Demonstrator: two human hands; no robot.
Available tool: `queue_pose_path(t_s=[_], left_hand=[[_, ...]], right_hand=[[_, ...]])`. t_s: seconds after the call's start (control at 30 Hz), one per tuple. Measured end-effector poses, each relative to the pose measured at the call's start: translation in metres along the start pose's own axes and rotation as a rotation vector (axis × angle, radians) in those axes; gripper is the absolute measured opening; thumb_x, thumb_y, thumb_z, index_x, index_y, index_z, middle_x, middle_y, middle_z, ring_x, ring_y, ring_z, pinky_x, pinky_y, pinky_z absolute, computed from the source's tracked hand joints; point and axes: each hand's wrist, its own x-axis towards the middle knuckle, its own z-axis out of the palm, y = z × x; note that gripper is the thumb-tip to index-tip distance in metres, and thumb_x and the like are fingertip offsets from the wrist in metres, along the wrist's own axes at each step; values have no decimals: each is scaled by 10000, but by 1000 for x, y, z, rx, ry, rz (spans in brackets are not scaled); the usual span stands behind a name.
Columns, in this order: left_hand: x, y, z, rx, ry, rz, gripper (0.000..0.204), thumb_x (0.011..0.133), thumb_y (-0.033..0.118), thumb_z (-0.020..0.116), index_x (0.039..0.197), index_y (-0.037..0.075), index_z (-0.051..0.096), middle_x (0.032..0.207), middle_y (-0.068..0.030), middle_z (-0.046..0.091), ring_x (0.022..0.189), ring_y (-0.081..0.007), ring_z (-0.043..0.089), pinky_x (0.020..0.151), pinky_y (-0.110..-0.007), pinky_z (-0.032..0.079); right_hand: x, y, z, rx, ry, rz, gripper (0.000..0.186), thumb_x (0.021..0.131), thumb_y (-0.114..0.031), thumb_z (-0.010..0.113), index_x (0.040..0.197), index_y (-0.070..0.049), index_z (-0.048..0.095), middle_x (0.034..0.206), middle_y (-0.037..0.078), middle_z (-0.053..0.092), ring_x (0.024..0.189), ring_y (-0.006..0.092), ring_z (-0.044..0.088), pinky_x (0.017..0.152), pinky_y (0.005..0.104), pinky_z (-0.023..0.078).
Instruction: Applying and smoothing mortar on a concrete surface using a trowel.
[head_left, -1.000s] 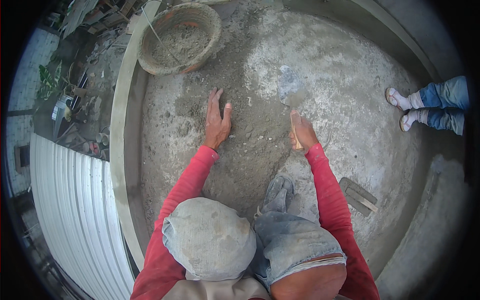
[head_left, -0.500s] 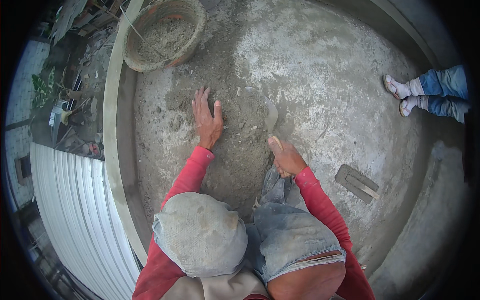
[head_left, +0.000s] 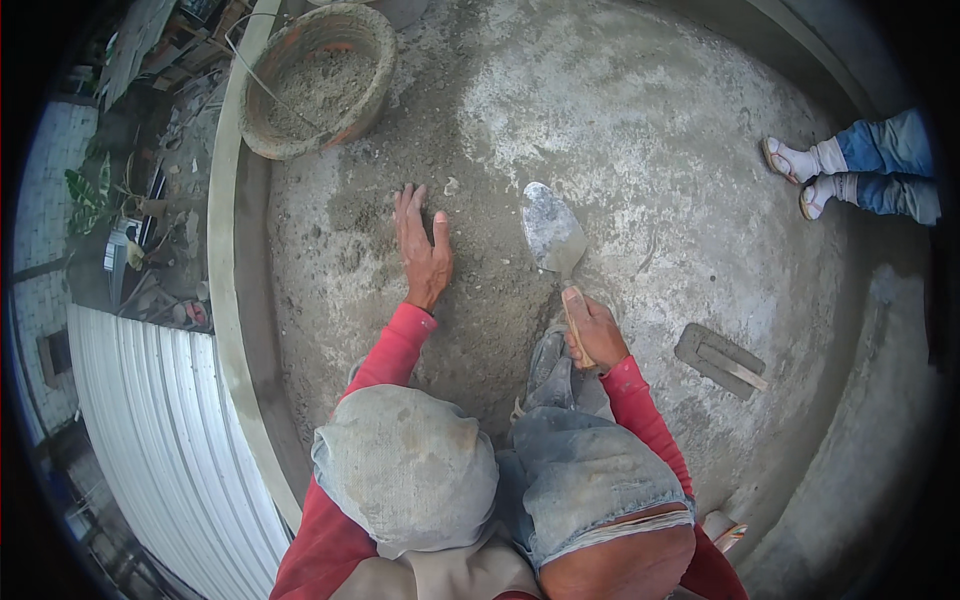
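Observation:
My left hand [head_left: 425, 260] is open, fingers stretched out, over the dusty grey mortar on the concrete floor [head_left: 700, 240], left of the trowel; whether it touches the floor I cannot tell. My right hand [head_left: 595, 332] grips the wooden handle of a trowel, whose pale metal blade [head_left: 548, 225] points away from me over the gritty mix. A round, crusted basin [head_left: 355, 125] with grey mix and a thin bent rod in it stands at the upper left, beyond my left hand. A rectangular float [head_left: 700, 353] with a handle lies on the floor to the right of my right hand.
At right another person stands, seen by jeans and white socks [head_left: 835, 154] in sandals. A low concrete ledge [head_left: 230, 300] borders the left; beyond it are corrugated metal sheets [head_left: 150, 420], clutter and a plant. A concrete wall [head_left: 830, 40] curves along the upper right.
The trowel swung down into the mix half a second ago; now its blade lies flatter and farther right, its face visible again. My left hand stays open with little movement.

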Motion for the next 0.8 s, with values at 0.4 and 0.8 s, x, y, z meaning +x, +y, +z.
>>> queue_pose_path(t_s=[0.4, 0.8], left_hand=[[-2, 13, 16, -234, 114, -92, 479, 1091, 238, 378, 1502, -5, 411, 1565, -244, 406, 1497, -401, 326, 1236, -449, 236], [1, 46, 33, -476, 229, -264, 459, 1082, 184, 347, 1493, 12, 457, 1509, -183, 496, 1415, -316, 444, 1188, -401, 311]], right_hand=[[6, 1, 69, 105, -153, 117, 511, 1031, -605, 483, 1080, -99, 534, 608, 33, 509, 432, 134, 489, 394, 324, 453], [2, -12, 60, 235, -374, 111, 562, 1018, -632, 499, 953, -75, 473, 592, 33, 474, 413, 131, 452, 373, 311, 411]])
